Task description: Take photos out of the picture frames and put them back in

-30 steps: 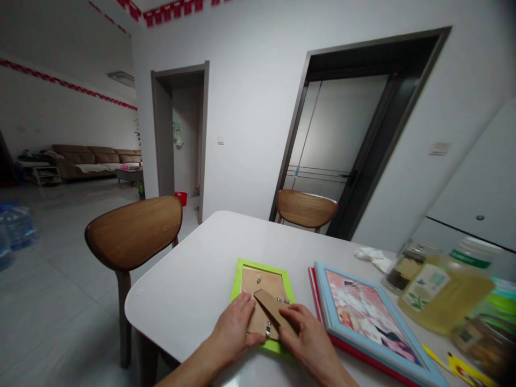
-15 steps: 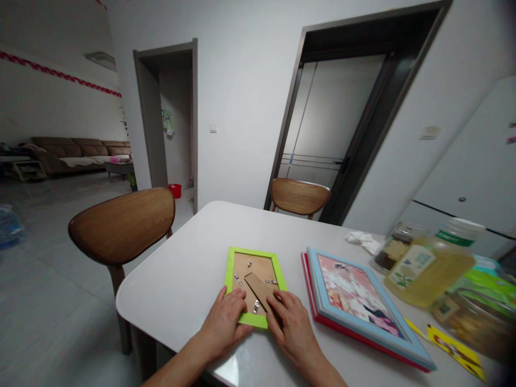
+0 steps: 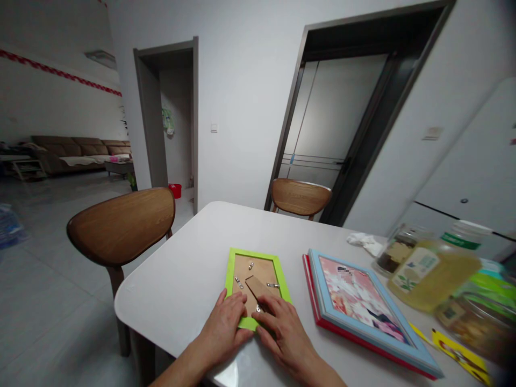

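A small picture frame with a lime green border (image 3: 230,275) lies face down on the white table. Its brown backing board (image 3: 242,263) carries small metal clips and a brown stand flap (image 3: 258,285) lying slanted across it. My left hand (image 3: 226,322) grips the frame's lower left corner, thumb at the bottom edge and fingers over the border. Curled over the lower right part is my right hand (image 3: 282,333), its fingertips at the bottom metal clip (image 3: 258,308) and its thumb by the bottom edge. The lower end of the flap is hidden under that hand.
Right of the hands, a light blue picture frame (image 3: 322,290) rests on a red one (image 3: 309,285). Beyond are a yellow liquid bottle (image 3: 427,279), jars (image 3: 397,250), a tissue (image 3: 365,243) and a yellow card (image 3: 459,357). Wooden chairs (image 3: 124,226) stand at the table's edges.
My right hand has shifted left and down over the stand flap, its fingers now at the bottom clip. My left hand stays at the frame's lower left corner.
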The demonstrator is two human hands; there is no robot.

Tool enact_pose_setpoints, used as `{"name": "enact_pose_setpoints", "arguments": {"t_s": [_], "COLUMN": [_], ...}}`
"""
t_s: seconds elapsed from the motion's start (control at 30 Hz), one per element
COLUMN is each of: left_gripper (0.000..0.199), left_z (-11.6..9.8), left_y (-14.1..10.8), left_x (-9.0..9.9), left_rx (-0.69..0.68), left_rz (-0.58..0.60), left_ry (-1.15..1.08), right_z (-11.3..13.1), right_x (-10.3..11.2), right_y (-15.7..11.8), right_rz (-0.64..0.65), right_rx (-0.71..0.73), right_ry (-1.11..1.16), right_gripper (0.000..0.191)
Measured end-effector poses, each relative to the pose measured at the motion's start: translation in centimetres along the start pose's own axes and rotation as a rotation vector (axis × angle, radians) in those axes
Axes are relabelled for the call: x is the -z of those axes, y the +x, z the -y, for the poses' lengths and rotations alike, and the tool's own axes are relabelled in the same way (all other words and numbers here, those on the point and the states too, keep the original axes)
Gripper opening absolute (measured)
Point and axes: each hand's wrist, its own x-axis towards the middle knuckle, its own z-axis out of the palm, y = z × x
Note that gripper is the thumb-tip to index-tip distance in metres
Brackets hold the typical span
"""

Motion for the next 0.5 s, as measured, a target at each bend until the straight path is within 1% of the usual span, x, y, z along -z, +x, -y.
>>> {"name": "enact_pose_setpoints", "arguments": {"t_s": [0.07,0.1,0.2,0.27,0.37,0.5], "left_gripper": [0.023,0.023,0.022,0.022,0.023,0.022], "left_z": [0.1,0.1,0.3,0.4,0.4,0.3], "left_y": [-0.1,-0.1,-0.3,-0.4,-0.4,-0.4], "left_x": [0.0,0.0,-0.1,-0.1,-0.2,-0.1], "left_rx": [0.002,0.002,-0.011,-0.016,-0.009,-0.001], "left_rz": [-0.001,-0.003,-0.015,-0.02,-0.013,-0.015], "left_ry": [-0.008,-0.011,-0.022,-0.031,-0.04,-0.038], "right_z": [-0.6,-1.1,-3.0,-4.2,-5.1,-5.1], "right_x": [-0.1,-0.1,-0.1,0.0,-0.2,-0.4], "right_y": [0.0,0.2,1.1,1.9,2.8,3.0], "right_rz": [-0.026,-0.055,-0.146,-0.15,-0.123,-0.121], "right_rx": [-0.023,-0.061,-0.262,-0.36,-0.394,-0.396], "right_ry": [0.025,0.028,-0.034,-0.088,-0.108,-0.106], "right_gripper": [0.024,0.025,0.03,0.03,0.029,0.03]}}
